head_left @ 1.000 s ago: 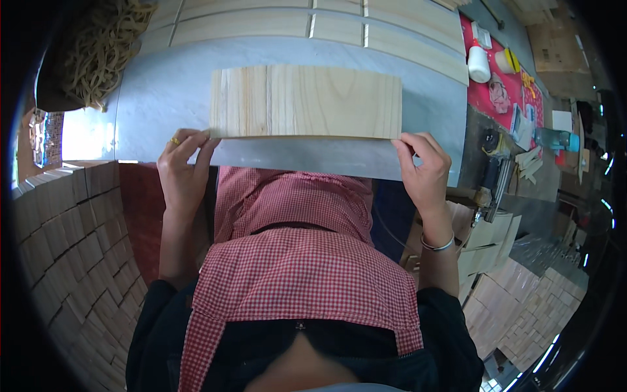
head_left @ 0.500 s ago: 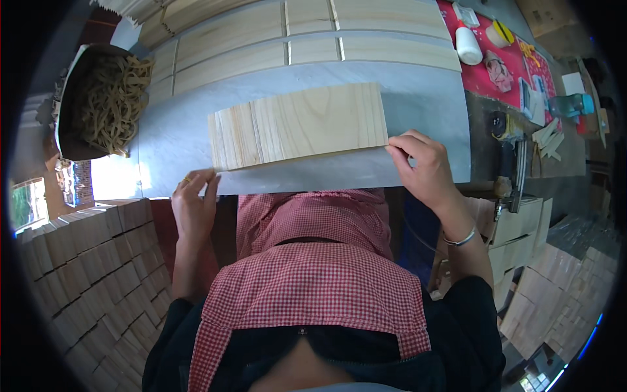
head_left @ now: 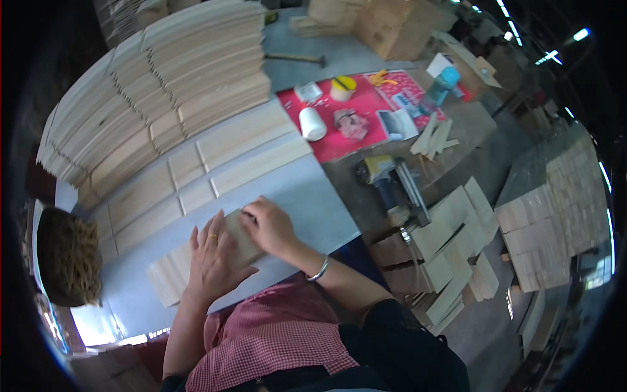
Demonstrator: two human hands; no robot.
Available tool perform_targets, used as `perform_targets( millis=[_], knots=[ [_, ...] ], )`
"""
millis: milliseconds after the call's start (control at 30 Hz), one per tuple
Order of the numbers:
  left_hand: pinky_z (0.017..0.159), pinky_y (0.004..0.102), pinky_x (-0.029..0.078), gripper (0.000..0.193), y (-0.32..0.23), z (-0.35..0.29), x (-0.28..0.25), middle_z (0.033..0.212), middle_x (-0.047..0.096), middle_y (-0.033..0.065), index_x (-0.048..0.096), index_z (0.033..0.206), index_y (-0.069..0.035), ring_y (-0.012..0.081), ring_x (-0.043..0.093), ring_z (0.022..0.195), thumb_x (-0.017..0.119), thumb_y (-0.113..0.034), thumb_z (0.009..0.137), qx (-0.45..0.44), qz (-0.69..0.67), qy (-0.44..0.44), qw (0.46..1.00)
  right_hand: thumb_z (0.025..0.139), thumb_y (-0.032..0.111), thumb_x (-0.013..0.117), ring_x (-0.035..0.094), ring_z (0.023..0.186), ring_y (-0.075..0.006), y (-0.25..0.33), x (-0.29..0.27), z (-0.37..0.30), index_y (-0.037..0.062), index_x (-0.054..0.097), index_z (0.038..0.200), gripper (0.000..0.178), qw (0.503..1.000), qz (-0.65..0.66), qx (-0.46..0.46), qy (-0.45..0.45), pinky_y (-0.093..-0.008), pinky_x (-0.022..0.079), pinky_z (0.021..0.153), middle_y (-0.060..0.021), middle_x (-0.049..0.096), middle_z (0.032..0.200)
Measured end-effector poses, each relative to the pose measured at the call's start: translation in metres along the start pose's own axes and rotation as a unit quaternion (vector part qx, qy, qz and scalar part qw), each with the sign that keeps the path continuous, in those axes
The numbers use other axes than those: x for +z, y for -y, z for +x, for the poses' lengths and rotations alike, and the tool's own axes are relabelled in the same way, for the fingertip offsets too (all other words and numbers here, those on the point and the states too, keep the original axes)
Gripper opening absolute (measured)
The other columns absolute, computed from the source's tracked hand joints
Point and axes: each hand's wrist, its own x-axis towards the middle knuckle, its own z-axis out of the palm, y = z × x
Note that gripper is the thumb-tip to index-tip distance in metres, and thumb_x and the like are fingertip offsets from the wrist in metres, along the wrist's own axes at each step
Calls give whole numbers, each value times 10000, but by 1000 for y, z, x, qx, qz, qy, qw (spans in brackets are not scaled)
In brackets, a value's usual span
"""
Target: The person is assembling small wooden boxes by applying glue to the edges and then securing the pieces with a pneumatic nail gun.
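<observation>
A pale wooden board [head_left: 168, 277] lies at a slant on the grey-white tabletop [head_left: 307, 202] in front of me. My left hand [head_left: 217, 261] rests flat across the board's middle, fingers apart, a ring on one of them. At the board's right end my right hand [head_left: 271, 227] is closed, fingertips bent down against the wood. A small dark spot shows under those fingers, and whatever they pinch is too hidden to name. Just beyond the hands, long pale boards [head_left: 248, 160] with narrow grooves lie side by side.
Tall board stacks [head_left: 215, 72] stand behind. At left is a box of curly strips [head_left: 68, 258]. The red mat [head_left: 366, 101] holds a white bottle [head_left: 312, 124], a yellow-topped tub [head_left: 342, 87] and a pink cloth [head_left: 351, 124]. A nail gun [head_left: 385, 186] and loose boards [head_left: 450, 251] are to my right.
My view has swung to the right. Both hands left the board's near corners: the left now lies flat on top of it, and the right is closed at its right end.
</observation>
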Motion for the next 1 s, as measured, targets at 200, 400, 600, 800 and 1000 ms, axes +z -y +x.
perform_targets(
  millis=[200,400,600,800,1000],
  knots=[
    [1098,608,299,571,1,19,7,1396,495,261,573,940,-50,424,468,1264,891,-422,648,13,-34,-16,999,854,94,703,599,684,-282,13,-9,0,66,647,891,72,996,-60,-7,-67,-372,487,615,-86,603,863],
    [1054,551,327,505,5,29,16,1257,550,248,567,865,-60,407,496,1204,885,-367,620,29,-85,-66,994,843,84,711,591,664,-264,12,5,2,65,630,855,84,995,-13,47,-89,-358,485,606,-73,606,822],
    [1041,499,325,456,8,21,19,1210,555,238,576,799,-72,395,499,1190,869,-348,585,15,-101,-59,993,837,88,710,590,665,-272,15,13,4,64,610,832,103,990,10,109,-88,-376,491,619,-78,606,813],
    [1045,478,320,429,2,18,16,1220,555,238,580,751,-80,389,496,1197,858,-354,574,-9,-105,-40,994,843,79,677,581,669,-294,22,15,1,62,576,813,107,990,-37,83,-110,-414,491,630,-96,585,794],
    [1019,474,391,650,16,19,30,1268,537,198,653,1220,-80,401,532,1113,796,-373,657,-14,-87,-55,995,872,94,594,597,706,-370,22,20,1,41,602,869,54,987,-58,131,-67,-466,505,680,-164,631,817]
  ],
)
